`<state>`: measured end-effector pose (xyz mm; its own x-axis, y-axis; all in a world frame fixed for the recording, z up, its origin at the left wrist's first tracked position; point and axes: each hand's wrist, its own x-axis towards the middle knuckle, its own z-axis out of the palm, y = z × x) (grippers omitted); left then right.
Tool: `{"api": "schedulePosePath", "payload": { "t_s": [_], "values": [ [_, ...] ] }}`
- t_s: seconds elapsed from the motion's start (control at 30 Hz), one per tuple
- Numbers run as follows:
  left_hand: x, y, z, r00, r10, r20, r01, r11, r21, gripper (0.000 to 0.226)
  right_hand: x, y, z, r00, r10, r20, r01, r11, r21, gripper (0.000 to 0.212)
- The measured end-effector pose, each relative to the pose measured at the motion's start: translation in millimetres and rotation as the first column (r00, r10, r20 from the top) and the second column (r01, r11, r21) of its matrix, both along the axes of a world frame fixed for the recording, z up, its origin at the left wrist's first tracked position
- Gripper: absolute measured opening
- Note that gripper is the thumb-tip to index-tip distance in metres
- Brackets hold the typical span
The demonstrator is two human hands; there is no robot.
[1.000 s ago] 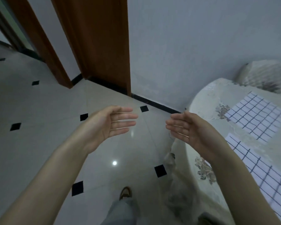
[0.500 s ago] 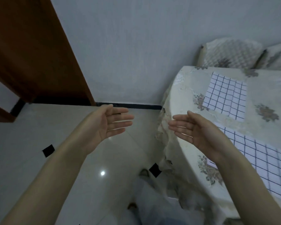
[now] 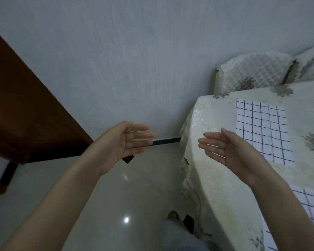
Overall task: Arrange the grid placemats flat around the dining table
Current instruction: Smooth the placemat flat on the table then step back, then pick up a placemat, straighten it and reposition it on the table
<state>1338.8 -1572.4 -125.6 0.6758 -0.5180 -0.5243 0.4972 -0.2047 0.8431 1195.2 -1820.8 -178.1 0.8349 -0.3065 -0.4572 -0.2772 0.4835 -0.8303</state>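
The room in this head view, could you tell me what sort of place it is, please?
Probably a home dining area: a table under a floral tablecloth with a grid placemat laid on it, a quilted chair back and a glossy tiled floor.

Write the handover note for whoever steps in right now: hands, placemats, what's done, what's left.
Left hand: open, empty, palm inward, held over the floor beside the table.
Right hand: open, empty, above the table's near corner.
Placemats: the far grid placemat lies on the tablecloth, mostly flat with a slight ripple through its middle. A near grid placemat sits at the table edge, partly hidden by the right forearm and cut off by the frame. A third may show at the far right edge, too little to tell.
Done: at least two mats laid.
Left: smooth the far mat; check the rest of the table, which is out of view.
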Motion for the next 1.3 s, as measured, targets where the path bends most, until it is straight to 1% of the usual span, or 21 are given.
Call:
{"api": "schedulePosePath", "payload": {
  "t_s": [0.2,0.37,0.5,0.7,0.8,0.93,1.03,1.1,1.2,1.3],
  "values": [
    [64.0,-73.1,2.3,0.995,-0.099,-0.008,0.099,0.995,-0.008,0.039,47.9,-53.2,6.5,0.995,-0.103,0.006,0.103,0.995,0.002,0.041],
    [96.0,-128.2,-9.8,0.971,-0.229,-0.065,0.228,0.973,-0.019,0.036,51.0,-81.2,3.9,0.974,-0.223,-0.041,0.223,0.975,-0.001,0.04],
    [120.0,-180.5,-20.3,0.928,-0.362,-0.085,0.359,0.932,-0.048,0.038,50.7,-102.1,-1.7,0.928,-0.361,-0.088,0.361,0.932,-0.017,0.04],
    [157.5,-260.9,-37.5,0.795,-0.598,-0.108,0.596,0.801,-0.052,0.039,56.6,-121.3,-8.4,0.821,-0.561,-0.101,0.559,0.828,-0.047,0.04],
    [181.6,-298.2,-42.3,0.709,-0.696,-0.113,0.693,0.717,-0.071,0.04,64.9,-129.2,-7.7,0.725,-0.681,-0.098,0.679,0.732,-0.056,0.04],
    [199.0,-343.6,-50.3,0.598,-0.792,-0.12,0.794,0.606,-0.045,0.04,72.9,-134.3,-7.9,0.601,-0.793,-0.097,0.792,0.607,-0.061,0.04],
    [197.8,-368.5,-59.9,0.499,-0.862,-0.088,0.864,0.502,-0.026,0.039,73.7,-132.4,-10.8,0.51,-0.852,-0.119,0.853,0.519,-0.057,0.039],
    [191.2,-383.4,-65.6,0.434,-0.895,-0.103,0.898,0.439,-0.029,0.038,69.8,-128.5,-16.1,0.452,-0.881,-0.142,0.885,0.463,-0.05,0.038],
    [177.8,-402.7,-75.5,0.364,-0.918,-0.154,0.928,0.371,-0.018,0.039,58.8,-122.2,-24.1,0.376,-0.907,-0.188,0.92,0.39,-0.04,0.039],
    [163.3,-421.4,-88.8,0.314,-0.931,-0.189,0.947,0.321,-0.009,0.038,43.6,-124.4,-33.3,0.33,-0.919,-0.214,0.937,0.346,-0.041,0.039]
  ]
}}
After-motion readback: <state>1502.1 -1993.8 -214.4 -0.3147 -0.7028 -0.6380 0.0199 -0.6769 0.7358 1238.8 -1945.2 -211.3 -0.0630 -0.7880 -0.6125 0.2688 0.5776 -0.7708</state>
